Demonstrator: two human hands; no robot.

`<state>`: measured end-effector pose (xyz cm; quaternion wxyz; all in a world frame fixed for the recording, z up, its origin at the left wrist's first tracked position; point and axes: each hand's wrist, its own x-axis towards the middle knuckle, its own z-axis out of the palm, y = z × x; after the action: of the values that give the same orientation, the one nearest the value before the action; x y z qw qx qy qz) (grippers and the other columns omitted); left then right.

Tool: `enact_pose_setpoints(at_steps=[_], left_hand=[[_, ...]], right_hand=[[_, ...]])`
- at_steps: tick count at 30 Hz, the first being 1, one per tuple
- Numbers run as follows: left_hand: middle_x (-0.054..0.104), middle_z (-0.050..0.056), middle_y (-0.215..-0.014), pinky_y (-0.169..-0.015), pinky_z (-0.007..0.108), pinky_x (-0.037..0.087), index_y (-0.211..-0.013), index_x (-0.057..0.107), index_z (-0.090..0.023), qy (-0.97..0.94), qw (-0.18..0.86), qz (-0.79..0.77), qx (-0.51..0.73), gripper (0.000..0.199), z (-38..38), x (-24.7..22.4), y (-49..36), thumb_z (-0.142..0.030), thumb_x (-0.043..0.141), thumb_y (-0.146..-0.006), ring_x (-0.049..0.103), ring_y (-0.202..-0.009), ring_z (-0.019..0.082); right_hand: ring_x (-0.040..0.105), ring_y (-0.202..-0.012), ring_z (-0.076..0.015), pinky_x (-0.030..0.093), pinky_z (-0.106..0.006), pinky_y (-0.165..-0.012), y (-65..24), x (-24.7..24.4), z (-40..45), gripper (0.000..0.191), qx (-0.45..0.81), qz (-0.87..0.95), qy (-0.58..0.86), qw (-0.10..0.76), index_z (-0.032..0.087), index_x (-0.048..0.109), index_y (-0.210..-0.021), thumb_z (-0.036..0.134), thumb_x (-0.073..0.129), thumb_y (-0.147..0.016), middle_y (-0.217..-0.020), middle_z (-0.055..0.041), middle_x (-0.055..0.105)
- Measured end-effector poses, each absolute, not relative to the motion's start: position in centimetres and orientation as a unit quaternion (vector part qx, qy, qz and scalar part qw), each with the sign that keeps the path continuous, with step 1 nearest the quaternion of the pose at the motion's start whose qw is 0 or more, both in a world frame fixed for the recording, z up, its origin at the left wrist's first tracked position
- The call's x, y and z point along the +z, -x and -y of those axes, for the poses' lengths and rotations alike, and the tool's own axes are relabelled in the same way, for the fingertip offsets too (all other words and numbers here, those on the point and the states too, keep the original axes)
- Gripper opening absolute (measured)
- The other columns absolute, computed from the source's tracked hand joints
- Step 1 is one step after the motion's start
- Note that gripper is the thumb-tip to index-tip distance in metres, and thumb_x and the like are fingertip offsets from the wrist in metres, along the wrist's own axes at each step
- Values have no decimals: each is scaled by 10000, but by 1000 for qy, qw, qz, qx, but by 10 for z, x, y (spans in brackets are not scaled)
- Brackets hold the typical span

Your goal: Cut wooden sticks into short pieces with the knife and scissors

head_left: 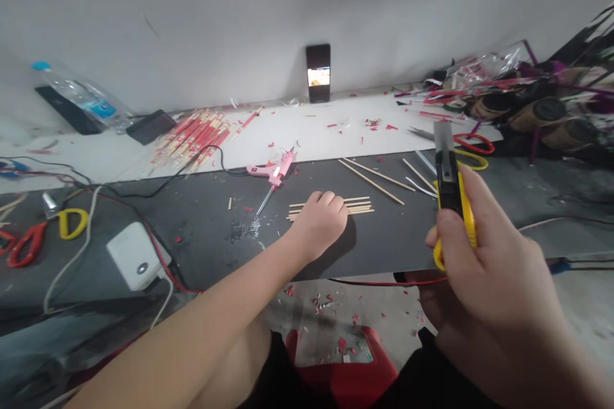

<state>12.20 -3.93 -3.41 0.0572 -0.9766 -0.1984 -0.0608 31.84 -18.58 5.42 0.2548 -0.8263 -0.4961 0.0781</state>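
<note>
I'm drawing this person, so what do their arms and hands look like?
The left hand and right hand are bare, with no glove or ring that I can see. The forearms are bare too: no sleeve, watch or bracelet shows.

I see pink glue gun (pixel 277 172) | right of it: yellow-and-black cutter (pixel 449 182), pale tan sticks (pixel 359 206) | left of it: white box (pixel 135 254), red-and-cream bundle (pixel 197 135), perhaps striped, blurry
</note>
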Motion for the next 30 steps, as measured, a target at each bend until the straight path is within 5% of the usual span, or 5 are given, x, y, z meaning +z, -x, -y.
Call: enact_pose_setpoints(at_steps=[12, 16, 19, 26, 30], left_hand=[[692, 74, -923, -796, 356, 479, -962, 663, -147, 955, -2, 295, -37, 160, 45, -33, -124, -192, 527, -1032, 598, -878, 234], [688, 63, -881, -745, 345, 475, -915, 652, -152, 952, -16, 305, -22, 214, 41, -34, -128, -178, 484, -1045, 606, -863, 235], [676, 81, -925, -669, 342, 452, -935, 648, -141, 953, -15, 301, -10, 179, 41, -33, -132, -137, 490, -1018, 610, -850, 243], [677, 124, -935, -677, 362, 460, -974, 657, -105, 961, -13, 275, 19, 197, 42, -31, -140, -55, 466, -973, 644, -865, 262], [689, 101, -925, -679, 361, 472, -977, 650, -123, 955, -34, 294, 16, 178, 44, -31, -136, -145, 477, -1016, 671, -866, 256]], right_hand=[[603, -551, -164, 504, -297, -522, -338, 9, 173, 554, 315, 384, 747, 442, 359, 468, -1510, 551, 542, -996, -705, 33, 660], [629, -589, -152, 526, -250, -503, -341, 6, 173, 332, 377, 329, 728, 469, 278, 593, -1188, 527, 596, -970, -766, 0, 702], [676, -615, -159, 580, -270, -566, -338, 10, 168, 160, 418, 258, 732, 472, 236, 580, -943, 391, 618, -940, -802, -34, 732], [623, -555, -165, 484, -261, -499, -332, 12, 165, 67, 460, 211, 710, 489, 232, 601, -809, 299, 589, -809, -649, -9, 667], [551, -552, -168, 419, -287, -525, -341, 3, 150, 176, 350, 389, 776, 352, 256, 657, -931, 384, 677, -811, -625, 28, 629]])
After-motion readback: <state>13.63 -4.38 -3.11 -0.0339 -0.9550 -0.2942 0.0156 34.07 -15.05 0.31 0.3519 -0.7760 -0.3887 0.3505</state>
